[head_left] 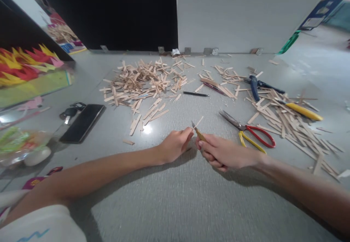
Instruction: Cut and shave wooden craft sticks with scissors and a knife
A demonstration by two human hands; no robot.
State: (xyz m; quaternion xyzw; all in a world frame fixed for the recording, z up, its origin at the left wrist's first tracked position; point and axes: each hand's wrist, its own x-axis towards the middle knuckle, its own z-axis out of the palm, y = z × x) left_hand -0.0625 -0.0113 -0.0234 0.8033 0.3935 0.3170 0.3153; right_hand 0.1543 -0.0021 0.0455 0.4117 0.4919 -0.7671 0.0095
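Note:
My left hand pinches a thin wooden stick that points up and to the right. My right hand grips a small craft knife with a yellow-brown handle. Its blade tip meets the stick just above my left fingers. Both hands hover over the grey table, close together near its middle. A large heap of cut wooden sticks lies beyond my left hand.
Red-and-yellow scissors lie right of my hands. More sticks, a yellow-handled tool, blue pliers and a black pen lie further back. A black phone and keys rest at the left. Colourful paper sits far left.

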